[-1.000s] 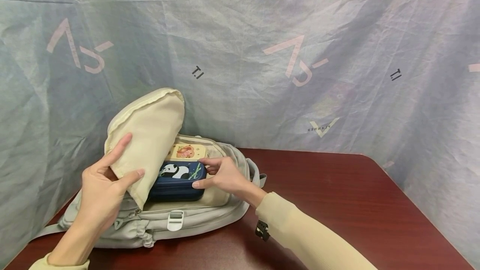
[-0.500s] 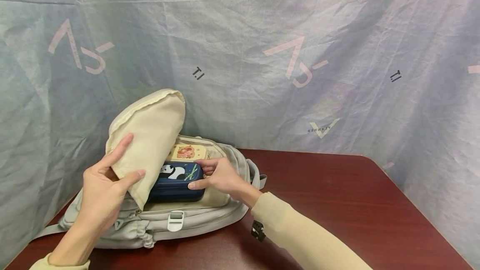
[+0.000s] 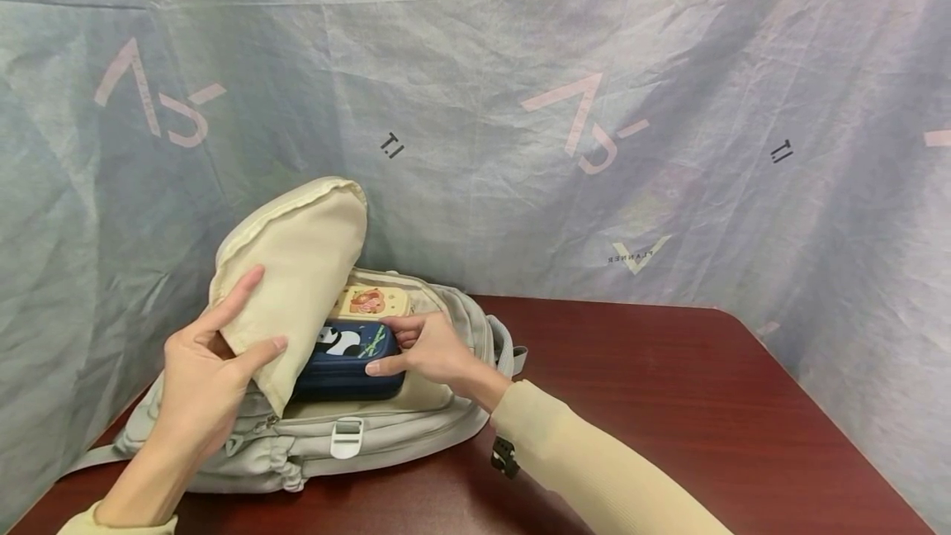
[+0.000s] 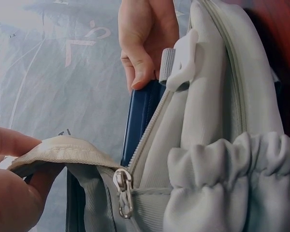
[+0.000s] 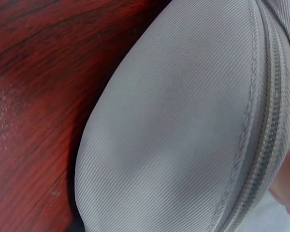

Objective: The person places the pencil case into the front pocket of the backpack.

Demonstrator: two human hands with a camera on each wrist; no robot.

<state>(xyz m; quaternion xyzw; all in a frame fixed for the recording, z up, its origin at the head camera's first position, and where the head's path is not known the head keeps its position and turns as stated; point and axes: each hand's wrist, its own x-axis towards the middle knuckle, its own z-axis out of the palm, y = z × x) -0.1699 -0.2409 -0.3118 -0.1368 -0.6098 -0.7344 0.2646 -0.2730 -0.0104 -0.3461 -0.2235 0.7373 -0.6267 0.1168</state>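
Note:
A pale grey backpack point(image 3: 401, 448) lies on its back with its cream-lined front flap point(image 3: 297, 271) raised. My left hand point(image 3: 204, 366) grips the flap's near edge between thumb and fingers. Inside the open pocket lies a dark blue zip case point(image 3: 349, 374) with a panda print, its left end hidden behind the flap. My right hand point(image 3: 431, 349) pinches the right end of this case, thumb on the near side and fingers over the top. In the left wrist view the blue case point(image 4: 137, 121) shows beside the pocket's zipper. A cream case point(image 3: 375, 301) with a cartoon print lies behind it.
The backpack rests on a dark red wooden table point(image 3: 631, 403). A grey printed cloth point(image 3: 475, 106) hangs behind and at both sides. One shoulder strap point(image 3: 96, 459) trails off to the left, and a looped strap point(image 3: 505, 345) sticks out at the right.
My right hand has slid the blue panda case slightly left, further under the flap. The left hand and the flap have hardly moved.

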